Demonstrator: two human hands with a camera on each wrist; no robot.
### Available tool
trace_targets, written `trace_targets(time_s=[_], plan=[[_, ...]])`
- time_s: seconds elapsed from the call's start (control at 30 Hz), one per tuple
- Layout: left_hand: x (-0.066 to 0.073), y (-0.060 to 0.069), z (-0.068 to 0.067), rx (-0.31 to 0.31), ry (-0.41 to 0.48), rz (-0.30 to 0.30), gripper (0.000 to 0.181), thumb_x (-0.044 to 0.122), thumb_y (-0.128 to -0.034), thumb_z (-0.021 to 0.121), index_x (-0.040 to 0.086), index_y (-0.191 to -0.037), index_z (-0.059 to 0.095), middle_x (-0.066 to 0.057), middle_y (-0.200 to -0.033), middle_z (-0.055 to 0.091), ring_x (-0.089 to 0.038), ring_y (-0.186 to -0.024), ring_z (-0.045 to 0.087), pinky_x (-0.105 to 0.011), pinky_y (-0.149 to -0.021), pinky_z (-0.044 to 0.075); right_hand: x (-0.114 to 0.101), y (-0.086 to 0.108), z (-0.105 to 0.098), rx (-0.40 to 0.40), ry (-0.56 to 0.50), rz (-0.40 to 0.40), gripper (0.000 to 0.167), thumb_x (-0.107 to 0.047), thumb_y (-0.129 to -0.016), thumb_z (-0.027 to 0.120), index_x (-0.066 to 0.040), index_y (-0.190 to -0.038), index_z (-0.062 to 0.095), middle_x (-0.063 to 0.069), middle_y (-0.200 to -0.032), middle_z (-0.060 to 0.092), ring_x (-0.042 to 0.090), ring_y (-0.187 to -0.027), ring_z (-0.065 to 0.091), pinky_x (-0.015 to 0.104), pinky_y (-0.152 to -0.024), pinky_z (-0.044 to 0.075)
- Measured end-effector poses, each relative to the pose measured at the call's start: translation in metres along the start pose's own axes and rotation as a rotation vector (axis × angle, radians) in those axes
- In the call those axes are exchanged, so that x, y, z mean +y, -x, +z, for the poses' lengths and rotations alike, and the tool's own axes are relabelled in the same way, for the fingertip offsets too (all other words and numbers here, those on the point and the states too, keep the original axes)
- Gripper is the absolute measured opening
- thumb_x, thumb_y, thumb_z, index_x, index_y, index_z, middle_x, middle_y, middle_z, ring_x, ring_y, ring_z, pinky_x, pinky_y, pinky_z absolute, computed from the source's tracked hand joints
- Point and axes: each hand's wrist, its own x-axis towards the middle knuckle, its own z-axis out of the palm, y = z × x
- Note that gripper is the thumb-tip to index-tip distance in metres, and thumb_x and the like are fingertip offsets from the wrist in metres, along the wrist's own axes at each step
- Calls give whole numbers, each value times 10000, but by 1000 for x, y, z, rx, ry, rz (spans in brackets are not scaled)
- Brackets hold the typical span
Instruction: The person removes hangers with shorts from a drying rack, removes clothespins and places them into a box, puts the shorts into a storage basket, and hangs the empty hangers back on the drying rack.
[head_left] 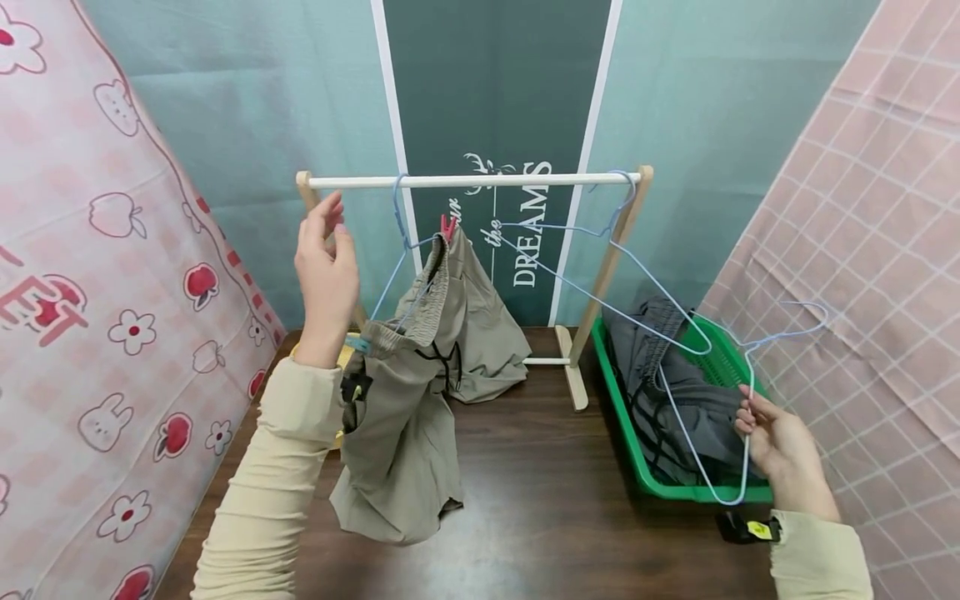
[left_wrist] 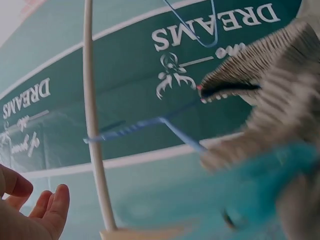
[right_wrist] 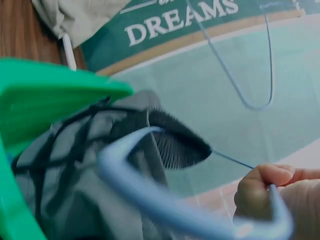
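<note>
My left hand (head_left: 327,271) is raised beside the left end of the rack's white rod (head_left: 480,181), fingers loosely bent and holding nothing. Right of it, grey-beige shorts (head_left: 405,425) hang from a blue hanger (head_left: 398,218), with a red clip (head_left: 447,227) and a teal clip (head_left: 357,342) at the waistband. Over the green basket (head_left: 637,467), my right hand (head_left: 783,450) pinches a light blue hanger (head_left: 697,457); in the right wrist view its thumb and finger close on the wire. Part of this hanger lies at the waistband of dark grey shorts (head_left: 693,408) in the basket.
Another blue hanger (head_left: 633,254) hangs at the rod's right end. A yellow container (head_left: 345,354) stands partly hidden behind the hanging shorts. The rack's wooden foot (head_left: 573,371) rests on the brown table (head_left: 540,517) beside the basket. Patterned cloths hang at both sides.
</note>
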Motion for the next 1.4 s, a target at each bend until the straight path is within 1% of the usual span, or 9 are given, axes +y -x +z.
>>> trace_targets(time_s=[0.17,0.33,0.53,0.73,0.9,1.07,1.17,1.23,1.4], plan=[[-16,-5,-12,-4,-103,-63,393,83,-992,411,95,-1377,491,-145,-1314,512,-209,-1250,495,-365,-1041,453,6,1,14,-129,-61,-22,442,-46,-1040,212,101,-1003,627,135,-804,472,178,-630,326,276,-587,319],[-37,-9,-25,-28,-197,-172,415,110,-996,388,115,-1406,455,-137,-1372,483,-233,-1296,460,-394,-1065,427,12,2,34,-285,136,-104,424,2,-1026,228,64,-1108,639,149,-849,615,221,-749,587,286,-665,520],[-56,-12,-39,-101,-220,-358,446,161,-1012,353,173,-1458,382,-99,-1469,425,-232,-1365,396,-407,-1119,360,16,5,54,-388,229,-123,430,-1,-1026,224,36,-1168,628,131,-884,639,197,-773,615,248,-673,540],[-72,-15,-56,-175,-203,-466,478,207,-1018,318,202,-1496,314,-79,-1521,369,-228,-1398,353,-425,-1114,351,17,5,63,-457,104,-153,427,-19,-1033,199,103,-1182,580,181,-912,639,243,-785,598,284,-692,525],[-83,-15,-77,-296,-237,-466,496,192,-1017,304,102,-1504,282,-180,-1507,362,-315,-1363,385,-447,-1106,379,18,12,70,-448,22,-215,433,-28,-1039,183,156,-1167,553,214,-912,621,267,-757,577,327,-674,481],[-105,-13,-98,-527,-171,-509,536,237,-1037,284,37,-1523,175,-262,-1542,228,-397,-1410,277,-471,-1135,343,25,22,87,-436,90,-250,437,-30,-1039,172,134,-1178,552,197,-868,632,234,-699,573,296,-620,471],[-118,-11,-103,-621,-139,-523,553,238,-1043,272,7,-1524,127,-297,-1550,157,-428,-1427,209,-503,-1146,308,30,27,96,-415,117,-263,424,-19,-1036,185,121,-1175,561,190,-834,641,218,-669,575,278,-582,471],[-124,-8,-101,-622,-154,-521,562,245,-1042,280,5,-1524,120,-310,-1545,158,-436,-1419,222,-525,-1139,304,32,29,100,-388,144,-279,411,-3,-1032,198,112,-1166,569,174,-821,639,200,-661,579,263,-561,464],[-130,-5,-87,-522,-228,-499,611,302,-1028,340,53,-1536,111,-279,-1544,219,-421,-1404,288,-540,-1120,323,41,34,108,-329,275,-294,379,18,-1022,228,54,-1134,588,112,-775,650,141,-621,596,202,-508,462]])
